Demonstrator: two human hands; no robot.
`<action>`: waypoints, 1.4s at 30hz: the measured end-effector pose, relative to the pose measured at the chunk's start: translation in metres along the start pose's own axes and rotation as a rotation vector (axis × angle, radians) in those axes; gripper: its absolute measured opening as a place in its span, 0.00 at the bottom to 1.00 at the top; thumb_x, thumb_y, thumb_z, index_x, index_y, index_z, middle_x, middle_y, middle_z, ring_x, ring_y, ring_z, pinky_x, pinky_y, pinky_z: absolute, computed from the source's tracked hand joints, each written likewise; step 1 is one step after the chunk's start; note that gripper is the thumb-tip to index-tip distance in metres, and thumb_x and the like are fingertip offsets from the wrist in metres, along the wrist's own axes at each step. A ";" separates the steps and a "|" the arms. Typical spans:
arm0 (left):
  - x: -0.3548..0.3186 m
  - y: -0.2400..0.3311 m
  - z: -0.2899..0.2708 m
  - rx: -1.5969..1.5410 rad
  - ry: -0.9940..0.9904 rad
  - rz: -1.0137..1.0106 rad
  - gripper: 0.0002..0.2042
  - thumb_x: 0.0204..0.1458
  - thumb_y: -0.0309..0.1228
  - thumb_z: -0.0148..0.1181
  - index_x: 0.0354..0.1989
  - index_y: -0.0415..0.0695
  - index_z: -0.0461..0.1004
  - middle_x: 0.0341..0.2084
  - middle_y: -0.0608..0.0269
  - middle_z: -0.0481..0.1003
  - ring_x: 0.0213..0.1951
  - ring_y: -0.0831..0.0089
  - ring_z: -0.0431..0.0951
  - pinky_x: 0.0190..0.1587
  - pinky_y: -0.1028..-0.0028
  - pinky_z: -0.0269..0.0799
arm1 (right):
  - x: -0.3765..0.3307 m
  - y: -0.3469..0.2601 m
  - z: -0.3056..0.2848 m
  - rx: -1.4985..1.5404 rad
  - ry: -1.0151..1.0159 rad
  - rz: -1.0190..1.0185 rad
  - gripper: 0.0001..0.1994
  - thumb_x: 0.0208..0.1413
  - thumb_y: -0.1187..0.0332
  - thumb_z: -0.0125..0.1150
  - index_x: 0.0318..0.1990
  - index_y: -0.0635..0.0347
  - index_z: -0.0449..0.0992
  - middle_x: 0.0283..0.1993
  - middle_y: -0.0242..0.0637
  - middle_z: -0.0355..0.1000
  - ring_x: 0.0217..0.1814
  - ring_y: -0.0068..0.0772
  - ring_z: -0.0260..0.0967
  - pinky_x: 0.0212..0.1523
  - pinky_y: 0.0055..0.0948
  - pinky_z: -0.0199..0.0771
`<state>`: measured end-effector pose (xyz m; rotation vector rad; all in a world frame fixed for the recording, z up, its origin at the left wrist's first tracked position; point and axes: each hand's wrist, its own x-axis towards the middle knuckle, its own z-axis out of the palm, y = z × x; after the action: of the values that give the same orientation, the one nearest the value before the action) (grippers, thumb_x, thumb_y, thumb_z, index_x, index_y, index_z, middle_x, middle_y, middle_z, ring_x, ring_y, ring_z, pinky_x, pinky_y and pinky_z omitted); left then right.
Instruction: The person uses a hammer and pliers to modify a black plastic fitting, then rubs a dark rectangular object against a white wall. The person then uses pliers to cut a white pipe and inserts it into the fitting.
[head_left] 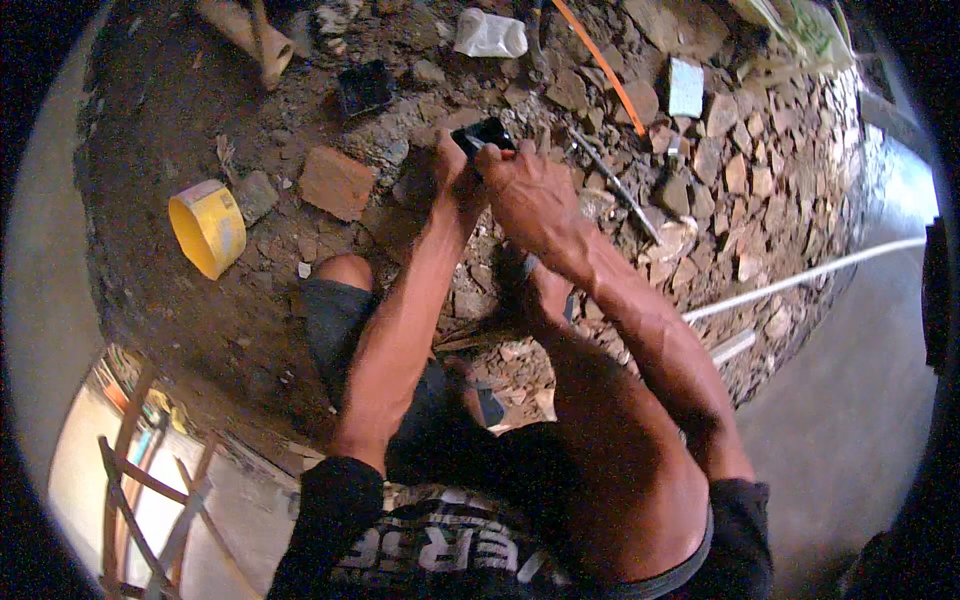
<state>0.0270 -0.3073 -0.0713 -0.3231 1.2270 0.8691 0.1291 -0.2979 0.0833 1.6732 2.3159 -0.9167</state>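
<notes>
I crouch over rubble-covered ground. Both hands meet on a small black device with a red detail. My left hand grips it from the left and below. My right hand closes over its right side, fingers curled on the edge. My knee shows below the left forearm.
A yellow tub lies on its side at the left. A red brick sits next to my left hand. A metal trowel lies to the right. Farther off are a white container, an orange rod and a white pipe.
</notes>
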 end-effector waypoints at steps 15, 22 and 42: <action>-0.034 0.002 0.016 0.516 0.192 0.351 0.26 0.61 0.55 0.39 0.40 0.43 0.74 0.31 0.61 0.75 0.33 0.66 0.76 0.35 0.64 0.73 | -0.021 0.004 0.016 -0.373 0.372 -0.121 0.09 0.62 0.66 0.54 0.42 0.59 0.78 0.33 0.52 0.76 0.34 0.52 0.77 0.35 0.47 0.75; -0.030 -0.009 0.011 0.788 0.380 0.614 0.27 0.62 0.55 0.37 0.41 0.43 0.74 0.32 0.61 0.75 0.33 0.65 0.76 0.36 0.64 0.74 | -0.040 0.021 0.001 -0.337 0.327 -0.200 0.17 0.55 0.69 0.57 0.53 0.56 0.74 0.45 0.48 0.72 0.45 0.50 0.72 0.35 0.47 0.71; -0.020 0.001 0.010 0.743 0.357 0.660 0.27 0.63 0.56 0.35 0.42 0.44 0.73 0.32 0.61 0.75 0.34 0.65 0.76 0.37 0.64 0.74 | -0.031 0.010 0.007 -0.298 0.129 -0.084 0.14 0.53 0.72 0.53 0.48 0.57 0.73 0.48 0.47 0.68 0.48 0.47 0.67 0.38 0.44 0.73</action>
<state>0.0313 -0.3086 -0.0492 0.5835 1.9422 0.8493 0.1481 -0.3248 0.0874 1.5621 2.4743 -0.4570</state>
